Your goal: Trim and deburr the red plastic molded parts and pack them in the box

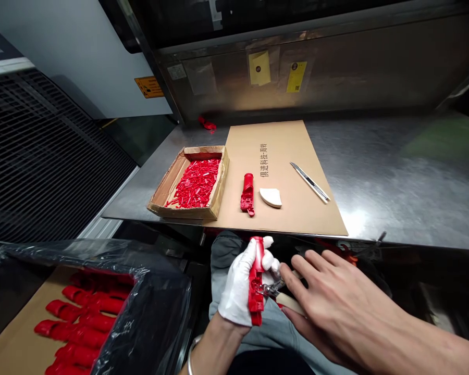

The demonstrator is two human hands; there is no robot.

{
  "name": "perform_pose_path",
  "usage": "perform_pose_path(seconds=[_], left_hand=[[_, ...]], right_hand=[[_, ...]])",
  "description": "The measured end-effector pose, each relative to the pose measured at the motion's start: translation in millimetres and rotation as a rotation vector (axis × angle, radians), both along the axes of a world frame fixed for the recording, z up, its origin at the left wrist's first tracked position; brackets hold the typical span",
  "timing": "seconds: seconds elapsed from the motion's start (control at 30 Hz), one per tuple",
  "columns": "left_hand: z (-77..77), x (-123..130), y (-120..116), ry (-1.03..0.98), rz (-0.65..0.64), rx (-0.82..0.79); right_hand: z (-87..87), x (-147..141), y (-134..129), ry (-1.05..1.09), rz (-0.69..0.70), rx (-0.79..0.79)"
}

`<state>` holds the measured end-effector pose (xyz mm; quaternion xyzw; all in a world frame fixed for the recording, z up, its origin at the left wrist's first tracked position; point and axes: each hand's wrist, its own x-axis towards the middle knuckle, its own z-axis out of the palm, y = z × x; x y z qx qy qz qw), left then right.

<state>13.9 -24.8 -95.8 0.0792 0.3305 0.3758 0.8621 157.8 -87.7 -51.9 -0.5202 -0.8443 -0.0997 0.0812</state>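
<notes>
Just above your lap, your gloved left hand is curled closed around a red plastic part, thumb along one side and fingers beyond, probably to steady it while its recessed lower half lies exposed. Right beside it, your bare right hand is wrapped around the small pliers, bringing their tip to that recess; your fingers hide how far the handles are squeezed.

Beyond your hands, on the desk, a cardboard sheet likely shields the metal. On it lie a similar red piece, a pale curved piece and, farther right, a utility knife. Ahead and left of your gloved hand, an open box corrals loose red bits. Lower left, more red parts lie side by side within a black plastic liner, perhaps for easy reach.
</notes>
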Motion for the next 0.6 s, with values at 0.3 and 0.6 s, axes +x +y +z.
perform_pose_path(seconds=[0.3, 0.6], left_hand=[[-2.6, 6.6, 2.6, -0.03, -0.013, -0.084], [-8.7, -6.5, 13.0, -0.24, -0.009, -0.22]], right_hand=[[-8.2, 9.2, 2.5, -0.07, 0.12, -0.178], [2.0, 0.4, 16.3, 0.023, 0.055, -0.312]])
